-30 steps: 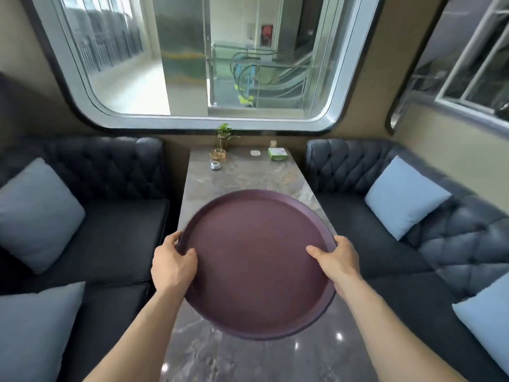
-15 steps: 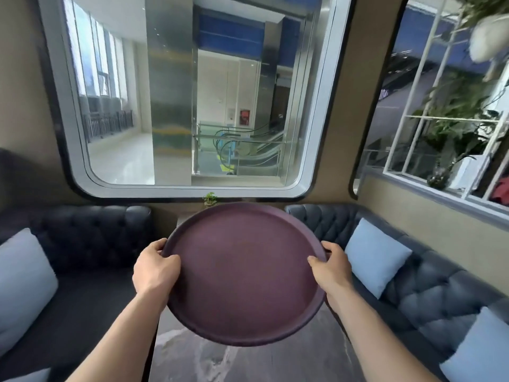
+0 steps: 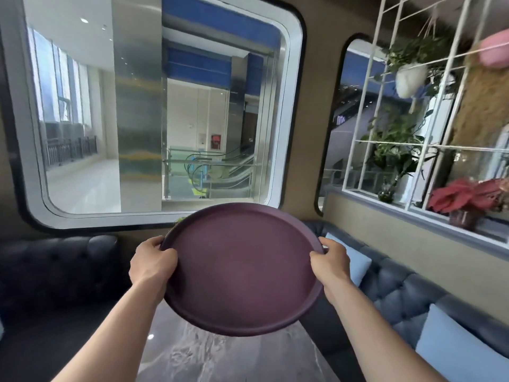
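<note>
A round dark purple tray [image 3: 242, 268] is held up in the air in front of me, above the near end of a grey marble table [image 3: 220, 357]. My left hand [image 3: 153, 263] grips its left rim, thumb on top and fingers curled underneath. My right hand [image 3: 332, 261] grips the right rim the same way. The tray is bare and tilts a little toward me. It hides the far part of the table.
Dark tufted sofas stand on the left [image 3: 55, 271] and right [image 3: 407, 293] of the table, with pale blue cushions [image 3: 457, 346] on the right one. A big rounded window [image 3: 154, 111] fills the far wall. Potted plants [image 3: 465, 199] sit on the right ledge behind a white grid.
The tray has been lifted off the table and higher with both hands, and my view has risen and turned right; the small items at the table's far end are now hidden.
</note>
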A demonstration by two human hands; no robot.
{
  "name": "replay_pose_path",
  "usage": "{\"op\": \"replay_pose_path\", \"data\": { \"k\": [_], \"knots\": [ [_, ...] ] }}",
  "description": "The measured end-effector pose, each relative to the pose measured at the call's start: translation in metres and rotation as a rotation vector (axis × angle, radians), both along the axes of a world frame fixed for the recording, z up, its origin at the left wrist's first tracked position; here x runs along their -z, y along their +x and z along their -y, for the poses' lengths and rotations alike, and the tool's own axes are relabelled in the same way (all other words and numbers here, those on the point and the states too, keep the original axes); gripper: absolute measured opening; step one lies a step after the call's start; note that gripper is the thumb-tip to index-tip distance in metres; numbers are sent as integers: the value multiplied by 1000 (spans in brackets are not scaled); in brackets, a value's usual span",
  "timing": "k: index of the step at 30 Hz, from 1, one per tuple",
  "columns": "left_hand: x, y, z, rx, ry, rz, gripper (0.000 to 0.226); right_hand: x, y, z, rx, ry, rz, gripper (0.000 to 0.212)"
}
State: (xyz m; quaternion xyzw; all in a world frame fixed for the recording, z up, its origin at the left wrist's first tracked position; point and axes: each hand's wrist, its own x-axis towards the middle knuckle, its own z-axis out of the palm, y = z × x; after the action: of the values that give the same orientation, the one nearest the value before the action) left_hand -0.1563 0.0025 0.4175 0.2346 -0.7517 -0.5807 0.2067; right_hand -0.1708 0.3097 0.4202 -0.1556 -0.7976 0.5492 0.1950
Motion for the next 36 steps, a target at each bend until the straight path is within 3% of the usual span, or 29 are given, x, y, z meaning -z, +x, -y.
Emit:
{"op": "replay_pose_path", "data": {
  "k": [4, 8, 16, 28, 31, 33, 36],
  "knots": [
    [-9, 6, -33, 38, 2, -15, 53, -7, 15, -32, 49, -12, -30, 52],
    [-16, 12, -81, 98, 17, -19, 58, -13, 40, -79, 128, 4, -53, 31],
    [-14, 33, -219, 336, -6, -36, 57, -23, 137, -203, 319, 23, -64, 32],
    [5, 110, -467, 772, 7, -39, 50, -15, 341, -374, 815, 12, -37, 38],
    [20, 123, -529, 955, 28, -45, 37, -17, 398, -395, 984, 15, -45, 34],
    [40, 126, -577, 1044, 46, -65, 40, -17, 436, -403, 1102, 27, -44, 29],
    [30, 177, -622, 1188, 47, -76, 29, -17, 492, -409, 1254, 47, -11, 33]
  ]
}}
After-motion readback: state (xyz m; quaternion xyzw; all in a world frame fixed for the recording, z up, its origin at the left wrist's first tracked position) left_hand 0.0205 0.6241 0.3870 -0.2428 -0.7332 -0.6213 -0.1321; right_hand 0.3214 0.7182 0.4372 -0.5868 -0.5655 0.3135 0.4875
